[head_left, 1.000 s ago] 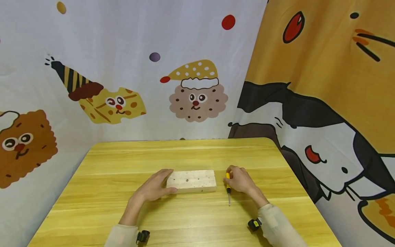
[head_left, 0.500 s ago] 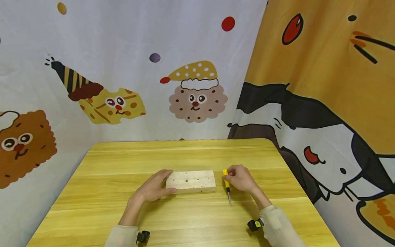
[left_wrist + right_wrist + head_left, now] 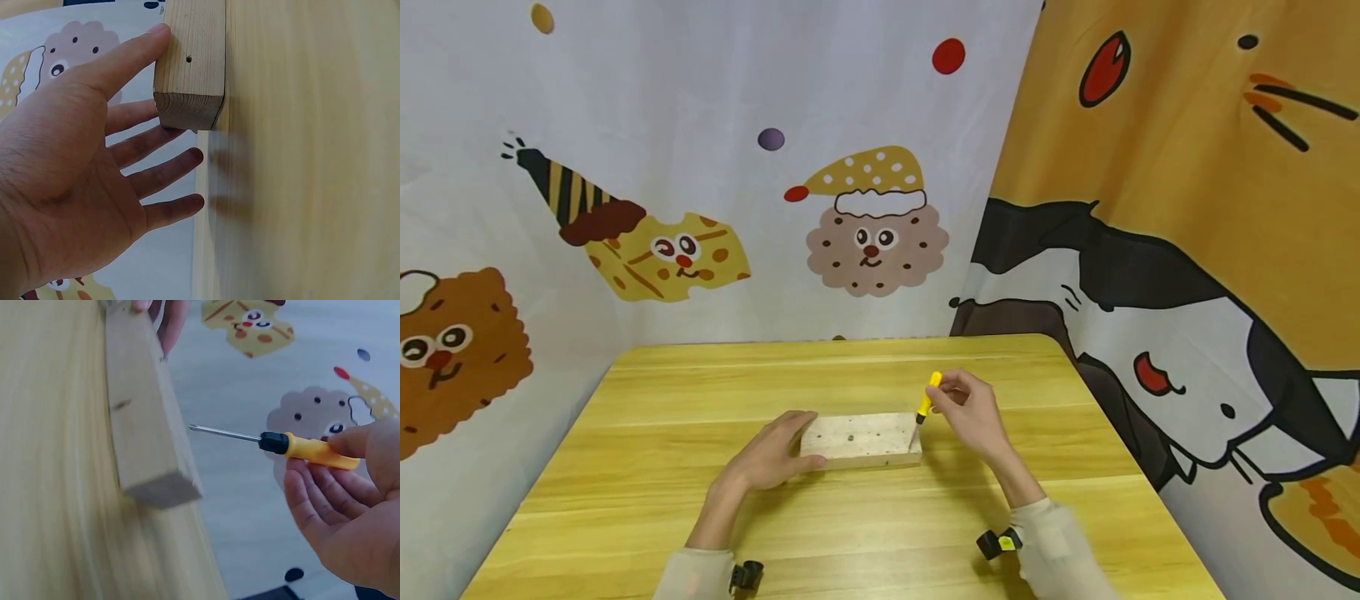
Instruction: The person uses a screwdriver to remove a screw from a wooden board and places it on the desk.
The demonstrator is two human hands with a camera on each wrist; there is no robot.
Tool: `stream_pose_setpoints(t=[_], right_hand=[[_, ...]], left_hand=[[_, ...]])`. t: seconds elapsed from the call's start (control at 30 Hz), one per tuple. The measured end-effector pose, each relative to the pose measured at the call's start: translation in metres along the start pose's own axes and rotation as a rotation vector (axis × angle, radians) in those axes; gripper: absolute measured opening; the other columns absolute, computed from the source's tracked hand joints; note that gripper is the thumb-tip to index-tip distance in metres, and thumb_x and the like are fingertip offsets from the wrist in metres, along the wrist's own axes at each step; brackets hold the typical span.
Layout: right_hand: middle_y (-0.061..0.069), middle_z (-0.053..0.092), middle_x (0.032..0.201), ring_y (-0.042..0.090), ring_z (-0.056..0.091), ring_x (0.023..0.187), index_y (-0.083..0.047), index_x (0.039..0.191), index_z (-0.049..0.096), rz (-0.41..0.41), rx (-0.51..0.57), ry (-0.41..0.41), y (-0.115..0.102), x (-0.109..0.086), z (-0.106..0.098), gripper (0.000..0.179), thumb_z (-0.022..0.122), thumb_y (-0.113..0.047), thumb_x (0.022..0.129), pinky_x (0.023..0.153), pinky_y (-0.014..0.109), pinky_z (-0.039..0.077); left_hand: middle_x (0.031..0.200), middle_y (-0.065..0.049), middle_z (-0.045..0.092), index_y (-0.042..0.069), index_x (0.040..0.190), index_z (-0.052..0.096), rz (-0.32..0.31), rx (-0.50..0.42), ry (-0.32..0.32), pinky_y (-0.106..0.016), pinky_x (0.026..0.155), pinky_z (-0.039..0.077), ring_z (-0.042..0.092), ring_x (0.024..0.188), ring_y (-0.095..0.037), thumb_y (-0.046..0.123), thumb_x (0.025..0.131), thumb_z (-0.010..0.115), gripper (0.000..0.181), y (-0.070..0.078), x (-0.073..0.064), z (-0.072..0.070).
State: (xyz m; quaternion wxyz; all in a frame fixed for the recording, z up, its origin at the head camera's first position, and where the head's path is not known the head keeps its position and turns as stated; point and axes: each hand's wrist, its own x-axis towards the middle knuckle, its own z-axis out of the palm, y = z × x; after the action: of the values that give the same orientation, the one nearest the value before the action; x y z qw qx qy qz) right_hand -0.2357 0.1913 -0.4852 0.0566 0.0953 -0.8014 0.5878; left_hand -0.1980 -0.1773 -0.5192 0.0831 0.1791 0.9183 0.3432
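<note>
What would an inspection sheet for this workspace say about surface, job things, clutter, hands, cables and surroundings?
Surface: yellow wood-grain table, far corners rounded.
Job's things: pale rectangular wooden block, lying flat; yellow-and-black-handled metal screwdriver, its tip near the block's right end, contact unclear.
Clutter: nothing seen.
Hands: left hand grips the block's left end; right hand holds the screwdriver by its yellow handle.
Cables: nothing seen.
Surroundings: white and orange cloth curtain printed with cartoon figures, behind the table.

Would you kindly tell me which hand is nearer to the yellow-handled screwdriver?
Right: the right hand holds the yellow-handled screwdriver itself, while the left hand, farther off, grips the left end of the wooden block.
</note>
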Motion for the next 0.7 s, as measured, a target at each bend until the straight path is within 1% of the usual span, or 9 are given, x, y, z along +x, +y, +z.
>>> stream_pose_setpoints(t=[0.07,0.17,0.27,0.3,0.4,0.47,0.53,0.63,0.7], right_hand=[[0.022,0.077,0.108,0.039,0.081,0.094,0.001,0.122,0.075,-0.038,0.027,0.019,-0.006,0.000,0.006,0.021,0.081,-0.011,0.106,0.082,0.030,0.071],[0.022,0.078,0.109,0.040,0.081,0.094,0.001,0.124,0.075,-0.102,0.043,0.040,-0.013,0.000,0.015,0.022,0.081,-0.010,0.106,0.083,0.031,0.072],[0.022,0.079,0.109,0.038,0.081,0.093,0.000,0.125,0.075,-0.155,0.048,0.042,-0.017,-0.001,0.024,0.022,0.080,-0.009,0.106,0.083,0.027,0.070],[0.022,0.079,0.109,0.037,0.081,0.093,0.000,0.125,0.075,-0.165,0.049,0.040,-0.019,-0.001,0.028,0.022,0.080,-0.009,0.106,0.082,0.024,0.069],[0.021,0.079,0.108,0.028,0.081,0.093,-0.001,0.124,0.075,-0.193,0.042,0.038,-0.023,-0.002,0.037,0.021,0.081,-0.008,0.106,0.082,0.019,0.066],[0.018,0.080,0.107,0.021,0.080,0.092,-0.001,0.124,0.075,-0.211,0.029,0.038,-0.026,-0.003,0.043,0.021,0.081,-0.009,0.105,0.083,0.018,0.065],[0.017,0.081,0.106,0.016,0.079,0.092,0.000,0.124,0.075,-0.238,0.012,0.037,-0.027,-0.003,0.049,0.022,0.082,-0.008,0.105,0.083,0.018,0.066],[0.016,0.082,0.106,0.016,0.079,0.091,0.003,0.124,0.074,-0.278,0.004,0.028,-0.030,-0.004,0.057,0.023,0.081,-0.008,0.105,0.084,0.020,0.067],[0.017,0.082,0.106,0.020,0.080,0.091,0.005,0.124,0.074,-0.300,0.009,0.019,-0.031,-0.004,0.062,0.023,0.081,-0.006,0.105,0.085,0.022,0.068]], left_hand=[[0.174,-0.029,0.048,0.001,0.170,0.047,-0.002,0.003,0.003,-0.076,0.128,0.043,0.047,0.160,-0.055,0.049,0.104,0.081,0.089,0.000,0.000,0.000],[0.174,-0.029,0.047,0.002,0.170,0.047,-0.005,0.004,0.005,-0.076,0.128,0.043,0.047,0.160,-0.055,0.049,0.105,0.081,0.088,0.000,0.000,0.001],[0.174,-0.029,0.047,0.002,0.170,0.047,-0.010,-0.002,0.006,-0.076,0.128,0.043,0.046,0.161,-0.055,0.049,0.105,0.081,0.088,0.000,0.000,0.002],[0.174,-0.029,0.047,0.002,0.170,0.047,-0.012,-0.005,0.006,-0.076,0.128,0.043,0.046,0.161,-0.055,0.049,0.105,0.081,0.087,0.000,0.000,0.002],[0.174,-0.029,0.047,0.002,0.170,0.047,-0.016,-0.008,0.005,-0.076,0.129,0.042,0.046,0.161,-0.055,0.049,0.104,0.081,0.087,0.001,-0.001,0.002],[0.174,-0.029,0.047,0.003,0.170,0.047,-0.017,-0.007,0.006,-0.076,0.129,0.042,0.046,0.161,-0.055,0.049,0.104,0.082,0.088,0.002,-0.001,0.002],[0.174,-0.029,0.048,0.003,0.170,0.048,-0.018,-0.007,0.008,-0.075,0.129,0.042,0.046,0.161,-0.055,0.049,0.104,0.082,0.087,0.002,-0.001,0.002],[0.173,-0.029,0.048,0.003,0.170,0.048,-0.017,-0.005,0.012,-0.075,0.129,0.043,0.047,0.160,-0.055,0.048,0.104,0.082,0.087,0.002,0.000,0.002],[0.174,-0.028,0.048,0.003,0.170,0.048,-0.021,-0.006,0.012,-0.075,0.129,0.043,0.047,0.160,-0.054,0.048,0.104,0.082,0.087,0.002,0.000,0.002]])
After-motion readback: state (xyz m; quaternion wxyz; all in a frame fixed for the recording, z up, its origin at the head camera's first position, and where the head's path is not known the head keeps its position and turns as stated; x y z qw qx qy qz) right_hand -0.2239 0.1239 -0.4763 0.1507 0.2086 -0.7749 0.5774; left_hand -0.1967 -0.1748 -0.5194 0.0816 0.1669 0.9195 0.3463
